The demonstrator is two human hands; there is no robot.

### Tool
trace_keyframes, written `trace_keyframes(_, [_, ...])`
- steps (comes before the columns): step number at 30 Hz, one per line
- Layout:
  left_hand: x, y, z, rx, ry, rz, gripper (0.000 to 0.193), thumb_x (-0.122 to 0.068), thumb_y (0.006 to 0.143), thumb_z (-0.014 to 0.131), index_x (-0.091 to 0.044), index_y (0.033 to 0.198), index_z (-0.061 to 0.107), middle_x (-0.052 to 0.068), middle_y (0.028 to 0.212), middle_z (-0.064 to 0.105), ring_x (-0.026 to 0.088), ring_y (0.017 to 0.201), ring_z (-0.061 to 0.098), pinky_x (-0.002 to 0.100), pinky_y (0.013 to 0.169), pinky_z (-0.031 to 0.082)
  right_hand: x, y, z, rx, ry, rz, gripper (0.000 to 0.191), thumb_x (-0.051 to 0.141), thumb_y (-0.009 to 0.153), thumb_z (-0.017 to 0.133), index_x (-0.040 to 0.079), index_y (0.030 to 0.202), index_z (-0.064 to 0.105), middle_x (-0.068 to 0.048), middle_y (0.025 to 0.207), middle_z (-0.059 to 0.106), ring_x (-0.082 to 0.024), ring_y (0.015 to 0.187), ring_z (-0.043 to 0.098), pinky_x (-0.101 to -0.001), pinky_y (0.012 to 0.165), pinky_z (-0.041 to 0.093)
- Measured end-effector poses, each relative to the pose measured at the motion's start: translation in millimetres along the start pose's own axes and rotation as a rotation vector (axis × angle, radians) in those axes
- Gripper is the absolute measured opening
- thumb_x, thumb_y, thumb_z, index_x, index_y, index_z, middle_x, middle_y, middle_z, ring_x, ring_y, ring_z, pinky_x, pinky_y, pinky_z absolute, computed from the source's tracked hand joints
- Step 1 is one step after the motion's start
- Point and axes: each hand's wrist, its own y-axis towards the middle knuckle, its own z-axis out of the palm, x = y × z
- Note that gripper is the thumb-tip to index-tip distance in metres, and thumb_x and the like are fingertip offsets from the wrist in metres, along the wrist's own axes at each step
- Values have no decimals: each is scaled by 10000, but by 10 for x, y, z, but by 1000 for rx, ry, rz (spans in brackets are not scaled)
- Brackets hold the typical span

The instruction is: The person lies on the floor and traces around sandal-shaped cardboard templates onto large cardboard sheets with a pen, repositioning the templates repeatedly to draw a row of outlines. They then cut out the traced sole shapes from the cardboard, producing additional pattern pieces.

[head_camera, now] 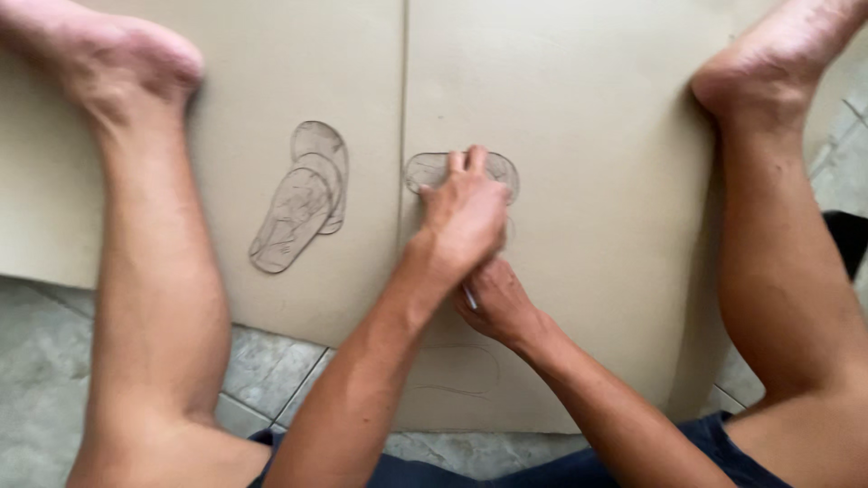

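My left hand (466,212) presses flat on a clear sole-shaped template (434,169) lying on a large tan cardboard sheet (579,126). Its fingertips rest on the template's far end. Just below it, my right hand (497,303) grips a thin pen (469,296) with its tip at the cardboard near the template's near end. A faint drawn sole outline (461,369) shows on the cardboard close to my body. The middle of the template is hidden under my left hand.
Two more clear sole templates (303,194) lie overlapped on the left cardboard sheet (262,72). My bare legs stretch out on both sides, feet at the far corners. Grey stone floor tiles (262,370) show at the near edge. A dark object (850,239) sits at the right.
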Motion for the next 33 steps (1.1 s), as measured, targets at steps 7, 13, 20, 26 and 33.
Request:
trace_keyframes(7, [17,-30,125,-31,-22,13,170,-102,826,665,-51,945,776,179,1456,375,371,1358,379,763,1009,398,167,300,291,-63,-296,-177,578,129,1029,610,14,1550,389,-182,1480,445,-336,1412,434,-494,1199,356])
trace_keyframes(13, [103,199,-63,94,-17,31,179,-51,847,633,-39,958,772,173,1441,422,373,1310,442,623,969,518,186,330,337,-186,-308,-207,513,110,971,642,-26,1443,495,-211,1332,574,-369,1242,557,-481,1019,457])
trace_keyframes(20, [176,516,-209,208,-23,24,230,-37,845,631,-41,1047,742,177,1370,510,409,1254,523,482,1005,521,112,172,-336,-212,-465,101,92,15,874,658,-39,944,631,-203,935,648,-376,877,641,-474,813,529])
trace_keyframes(26, [150,428,-179,163,13,29,250,-17,854,622,-101,1019,789,158,1349,522,380,1262,538,475,992,544,149,116,-827,-434,-543,-28,210,2,995,619,-62,1188,672,-190,1057,672,-352,932,636,-445,838,521])
trace_keyframes(33, [347,122,121,-326,112,76,526,-38,821,696,-99,1328,570,226,1210,528,400,1093,560,521,833,554,285,-329,-759,-421,24,339,180,137,1033,631,12,1148,692,-103,964,728,-206,881,710,-322,796,553])
